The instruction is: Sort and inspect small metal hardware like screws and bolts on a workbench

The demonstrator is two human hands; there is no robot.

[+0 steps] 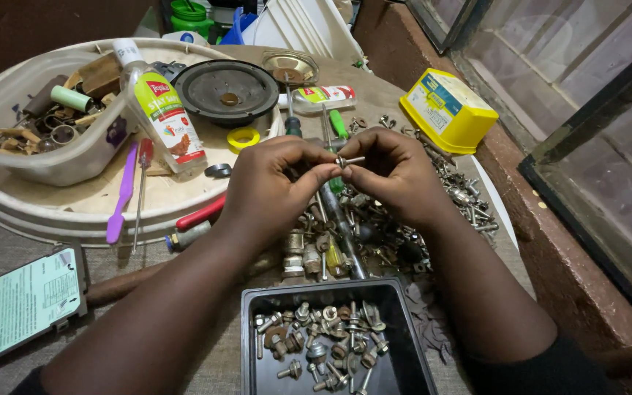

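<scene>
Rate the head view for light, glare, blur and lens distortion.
Head view: even, soft light, with only faint shadows under the left hand and right hand; the small bolt pinched between them is sharp; mild glare on the black tray rim and clear tub; wide-angle lens curves the round tray and window frame at the edges.

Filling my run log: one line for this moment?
left hand: pinches bolt | right hand: pinches bolt | below: black tray of bolts

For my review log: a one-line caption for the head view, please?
Left hand and right hand pinch a small bolt above scattered hardware and a black tray.
</scene>
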